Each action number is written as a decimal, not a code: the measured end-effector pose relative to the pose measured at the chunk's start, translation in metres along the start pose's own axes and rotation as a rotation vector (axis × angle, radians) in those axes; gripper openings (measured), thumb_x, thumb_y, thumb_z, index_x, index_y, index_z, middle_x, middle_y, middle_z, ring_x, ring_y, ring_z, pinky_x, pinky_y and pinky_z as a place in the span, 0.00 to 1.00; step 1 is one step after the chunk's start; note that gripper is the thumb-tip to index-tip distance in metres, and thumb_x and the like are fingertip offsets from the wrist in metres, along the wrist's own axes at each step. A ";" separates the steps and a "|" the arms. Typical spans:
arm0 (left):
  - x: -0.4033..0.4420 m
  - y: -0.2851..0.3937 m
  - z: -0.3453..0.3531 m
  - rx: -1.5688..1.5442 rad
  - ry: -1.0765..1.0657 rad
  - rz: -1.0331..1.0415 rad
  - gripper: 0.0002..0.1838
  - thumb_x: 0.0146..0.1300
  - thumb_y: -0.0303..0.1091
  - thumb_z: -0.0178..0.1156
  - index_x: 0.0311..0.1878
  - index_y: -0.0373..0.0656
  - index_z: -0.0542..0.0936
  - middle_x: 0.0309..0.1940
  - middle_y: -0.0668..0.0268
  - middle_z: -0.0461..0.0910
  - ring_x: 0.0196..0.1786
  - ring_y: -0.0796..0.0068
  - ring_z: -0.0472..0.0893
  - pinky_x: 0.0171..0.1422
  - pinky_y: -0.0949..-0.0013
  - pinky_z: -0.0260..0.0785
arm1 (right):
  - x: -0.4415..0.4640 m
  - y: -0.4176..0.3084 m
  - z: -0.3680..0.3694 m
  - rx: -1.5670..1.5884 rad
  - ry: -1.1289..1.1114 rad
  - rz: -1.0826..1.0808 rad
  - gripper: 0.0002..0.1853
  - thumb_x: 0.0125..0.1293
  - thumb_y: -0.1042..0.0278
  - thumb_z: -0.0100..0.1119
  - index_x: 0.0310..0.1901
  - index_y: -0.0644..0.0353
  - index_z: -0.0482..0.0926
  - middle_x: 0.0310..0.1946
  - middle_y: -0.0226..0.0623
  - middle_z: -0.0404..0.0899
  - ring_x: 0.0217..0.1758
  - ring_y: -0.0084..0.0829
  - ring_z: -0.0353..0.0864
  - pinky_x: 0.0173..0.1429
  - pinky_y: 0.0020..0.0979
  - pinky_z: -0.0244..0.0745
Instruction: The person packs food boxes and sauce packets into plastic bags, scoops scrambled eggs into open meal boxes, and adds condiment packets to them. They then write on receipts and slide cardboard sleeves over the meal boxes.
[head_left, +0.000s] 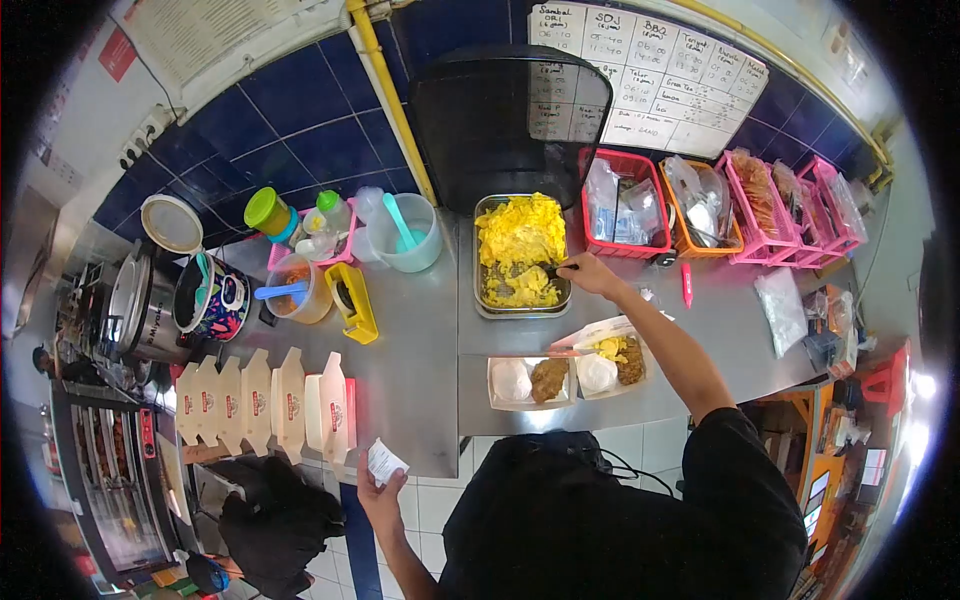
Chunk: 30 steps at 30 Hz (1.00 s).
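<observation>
Head view: right hand (594, 275) pinching dark utensil (553, 270), likely light, best gripped by handle, at right edge of tray (522, 313), egg (520, 232) likely soft; left hand (380, 492) pinching white slip (385, 462).

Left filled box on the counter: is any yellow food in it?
No, the left box shows only a white mound and a brown portion; yellow food lies in the right box.

A strip of open counter (422, 325) runs between the yellow tape dispenser (360, 322) and the tray of scrambled egg (522, 313), with room for a hand. Two filled food boxes (530, 406) and the person's right arm (680, 350) obstruct the near and right approaches, while a dark panel (485, 115) rises behind the tray.
</observation>
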<state>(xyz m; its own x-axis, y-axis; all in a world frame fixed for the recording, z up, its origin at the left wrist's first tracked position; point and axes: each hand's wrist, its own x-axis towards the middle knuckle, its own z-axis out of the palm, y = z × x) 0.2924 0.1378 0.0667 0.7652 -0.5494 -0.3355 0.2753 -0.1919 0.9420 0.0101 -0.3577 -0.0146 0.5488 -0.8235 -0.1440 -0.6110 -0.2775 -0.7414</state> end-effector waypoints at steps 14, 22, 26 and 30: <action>-0.017 -0.021 -0.009 -0.037 0.065 -0.040 0.41 0.55 0.11 0.62 0.74 0.37 0.64 0.63 0.55 0.73 0.56 0.67 0.80 0.53 0.69 0.81 | -0.002 -0.008 -0.019 0.005 -0.060 0.057 0.18 0.65 0.57 0.63 0.49 0.60 0.86 0.37 0.49 0.87 0.39 0.38 0.87 0.47 0.38 0.78; -0.015 -0.029 -0.009 0.002 0.037 -0.001 0.39 0.58 0.15 0.64 0.74 0.35 0.62 0.59 0.57 0.76 0.54 0.69 0.81 0.53 0.69 0.80 | -0.007 -0.030 0.016 -0.165 -0.064 -0.309 0.15 0.66 0.59 0.63 0.45 0.62 0.87 0.39 0.52 0.86 0.42 0.48 0.86 0.50 0.42 0.79; -0.016 -0.033 -0.014 0.015 0.027 0.016 0.40 0.58 0.14 0.63 0.74 0.34 0.62 0.59 0.56 0.76 0.53 0.69 0.81 0.52 0.70 0.80 | -0.006 -0.028 0.018 -0.398 -0.255 -0.347 0.14 0.66 0.61 0.61 0.48 0.58 0.87 0.42 0.49 0.86 0.46 0.49 0.85 0.54 0.45 0.77; -0.021 -0.031 -0.011 -0.013 0.048 0.004 0.40 0.57 0.14 0.64 0.74 0.33 0.62 0.59 0.56 0.76 0.54 0.69 0.81 0.52 0.70 0.79 | -0.001 -0.040 0.000 -0.392 -0.340 -0.384 0.13 0.67 0.61 0.59 0.48 0.56 0.87 0.43 0.46 0.86 0.48 0.48 0.84 0.54 0.46 0.76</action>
<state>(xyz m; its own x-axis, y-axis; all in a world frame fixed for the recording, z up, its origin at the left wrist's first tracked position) 0.2745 0.1643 0.0447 0.7931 -0.5106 -0.3321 0.2797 -0.1790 0.9433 0.0339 -0.3460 0.0150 0.8805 -0.4450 -0.1634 -0.4632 -0.7341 -0.4965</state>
